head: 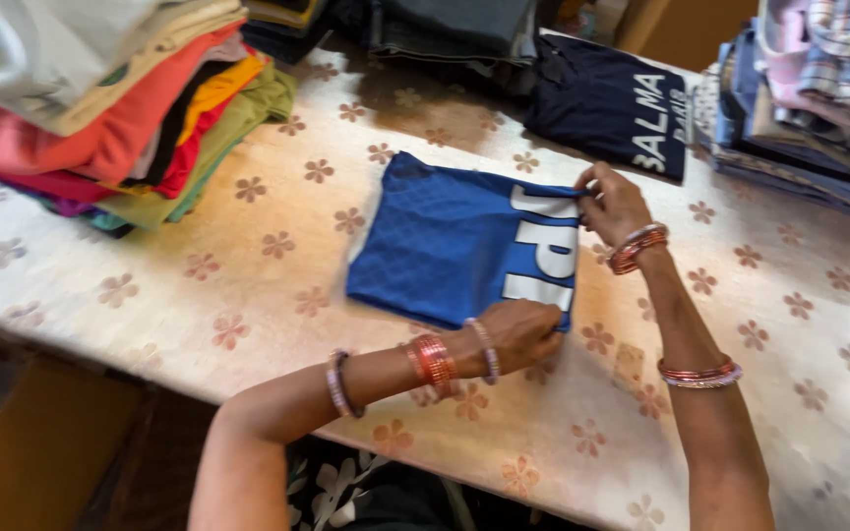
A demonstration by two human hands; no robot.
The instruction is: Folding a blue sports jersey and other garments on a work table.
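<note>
Centrally on the floral table (pixel 248 295): folded blue shirt (pixel 459 241), left hand (pixel 523 332) pinching lower right corner, right hand (pixel 610 202) pinching upper right edge. Best kept taut, edges aligned. Stacked clothes (pixel 110 98) upper left; dark shirt (pixel 607 103) upper right.

Both bare forearms reach forward from the bottom edge, each ringed with bangles at wrist and mid-forearm. The left hand (pixel 518 332) sits low and near, knuckles up, fingers curled down in a pinching grip, wrist bent slightly inward. The right hand (pixel 610 202) stretches further out on a straighter arm, fingertips bunched together in a tight pinch, though motion blur makes it hard to tell exactly which fingers meet.
</note>
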